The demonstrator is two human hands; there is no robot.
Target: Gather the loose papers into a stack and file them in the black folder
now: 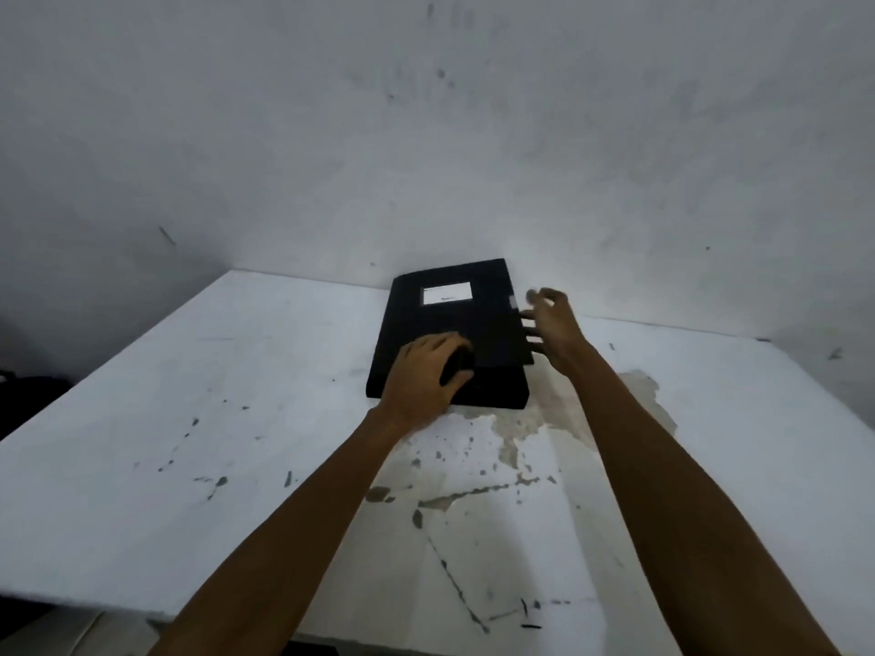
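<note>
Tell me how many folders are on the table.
1. The black folder lies flat at the far side of the table, under the left hand; no other shows.

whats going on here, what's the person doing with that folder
A person has both hands at a black folder, which lies on a white table by the wall and looks closed. The left hand presses on its near part. The right hand is at its right edge, fingers spread. No loose papers are in view.
</note>
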